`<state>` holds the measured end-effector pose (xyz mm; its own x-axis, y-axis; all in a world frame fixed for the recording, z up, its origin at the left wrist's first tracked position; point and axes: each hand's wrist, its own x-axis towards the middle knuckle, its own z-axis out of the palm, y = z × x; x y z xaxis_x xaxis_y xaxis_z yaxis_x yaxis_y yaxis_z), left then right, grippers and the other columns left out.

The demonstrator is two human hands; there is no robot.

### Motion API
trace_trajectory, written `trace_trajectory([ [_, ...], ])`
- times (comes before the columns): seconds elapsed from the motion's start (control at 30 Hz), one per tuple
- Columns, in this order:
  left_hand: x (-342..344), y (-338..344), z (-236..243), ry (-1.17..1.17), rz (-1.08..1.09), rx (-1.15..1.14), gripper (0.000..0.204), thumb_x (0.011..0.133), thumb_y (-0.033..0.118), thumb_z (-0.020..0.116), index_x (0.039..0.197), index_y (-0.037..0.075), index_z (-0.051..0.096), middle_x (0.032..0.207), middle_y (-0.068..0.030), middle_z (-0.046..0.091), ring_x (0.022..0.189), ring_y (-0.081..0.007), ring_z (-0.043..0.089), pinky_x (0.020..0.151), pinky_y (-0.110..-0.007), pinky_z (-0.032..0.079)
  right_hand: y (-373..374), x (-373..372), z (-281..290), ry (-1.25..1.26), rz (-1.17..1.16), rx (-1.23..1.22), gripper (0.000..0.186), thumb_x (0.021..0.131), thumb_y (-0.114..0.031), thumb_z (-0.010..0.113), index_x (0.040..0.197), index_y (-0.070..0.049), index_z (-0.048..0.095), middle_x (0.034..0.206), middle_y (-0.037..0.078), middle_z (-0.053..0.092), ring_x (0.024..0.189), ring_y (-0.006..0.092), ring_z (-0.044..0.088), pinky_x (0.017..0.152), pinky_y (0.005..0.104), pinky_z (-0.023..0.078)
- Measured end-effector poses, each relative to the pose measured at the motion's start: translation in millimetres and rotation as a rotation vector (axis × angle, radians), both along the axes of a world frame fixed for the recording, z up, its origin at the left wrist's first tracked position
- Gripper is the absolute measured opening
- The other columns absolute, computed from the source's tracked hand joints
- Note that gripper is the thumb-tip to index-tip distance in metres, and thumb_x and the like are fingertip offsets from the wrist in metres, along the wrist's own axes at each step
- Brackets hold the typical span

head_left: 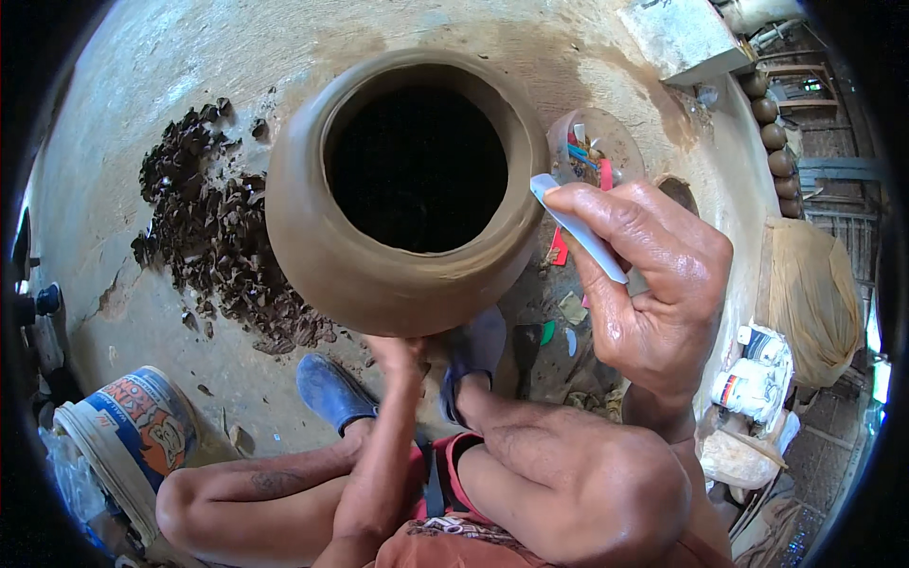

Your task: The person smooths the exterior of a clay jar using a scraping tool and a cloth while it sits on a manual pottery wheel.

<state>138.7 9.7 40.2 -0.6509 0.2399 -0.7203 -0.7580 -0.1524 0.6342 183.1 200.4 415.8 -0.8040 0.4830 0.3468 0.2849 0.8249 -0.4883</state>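
Note:
A large round clay pot [398,289] with a wide dark mouth stands in front of me, its grey-brown surface smooth and damp-looking. In my right hand [653,270], a pale flat plastic scraper [587,232] is pinched between thumb and fingers. Its upper end is at the right side of the pot's shoulder; whether it touches the clay I cannot tell. My left hand [396,354] is low against the pot's near underside, slightly blurred, with its fingers hidden by the pot. The pot's inside is too dark to make out.
Dark clay scraps [222,227] lie heaped on the floor left of the pot. Beyond my right hand is a clear tub [620,137] of small tools. A white bucket [133,440] stands at lower left, a covered bundle [810,298] at right. My blue shoes [333,390] flank the pot's near side.

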Motion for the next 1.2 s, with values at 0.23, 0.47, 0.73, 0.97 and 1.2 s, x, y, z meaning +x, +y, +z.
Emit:
trace_trajectory([
  [0.23,15,5,23,0.073,-0.193,-0.183,0.03,0.104,0.025,0.059,0.121,0.001,0.062,0.098,-0.015,0.074,0.069,-0.0215,0.07,0.055,-0.03,0.055,6,4,-3,-0.006,-0.006,0.043,0.034,0.079,0.015,0.074,0.109,0.0,0.076,0.082,0.014,0.069,0.07,0.0244,0.067,0.063,0.0314,0.05],
  [0.47,-6,4,31,-0.156,-0.179,-0.13,0.041,0.109,0.038,0.047,0.127,0.003,0.058,0.098,-0.0148,0.072,0.073,-0.0243,0.072,0.053,-0.031,0.055,6,2,-4,0.004,-0.016,0.049,0.035,0.078,0.015,0.073,0.11,0.001,0.076,0.081,0.014,0.068,0.068,0.0255,0.067,0.061,0.0326,0.05],
  [0.73,46,20,62,-0.462,-0.483,-0.03,0.043,0.109,0.037,0.045,0.122,0.0,0.063,0.084,-0.0158,0.074,0.061,-0.0265,0.07,0.047,-0.034,0.053,4,-1,-8,0.012,0.028,-0.013,0.036,0.078,0.015,0.074,0.11,0.001,0.076,0.08,0.014,0.067,0.067,0.0249,0.066,0.059,0.0334,0.049],
  [0.97,-30,-3,21,-0.051,-0.004,0.082,0.047,0.11,0.04,0.044,0.127,0.001,0.063,0.106,-0.0159,0.073,0.08,-0.026,0.073,0.061,-0.032,0.057,0,4,-13,0.111,0.009,-0.008,0.039,0.075,0.016,0.074,0.11,0.001,0.076,0.08,0.015,0.068,0.067,0.0236,0.067,0.059,0.0318,0.05],
  [1.2,29,7,58,-0.343,-0.434,-0.127,0.053,0.108,0.047,0.043,0.131,0.003,0.062,0.106,-0.0111,0.075,0.073,-0.0163,0.069,0.056,-0.027,0.05,0,12,-14,0.053,-0.04,-0.051,0.039,0.073,0.016,0.073,0.11,0.001,0.076,0.081,0.015,0.069,0.068,0.0253,0.067,0.061,0.0322,0.051],
])
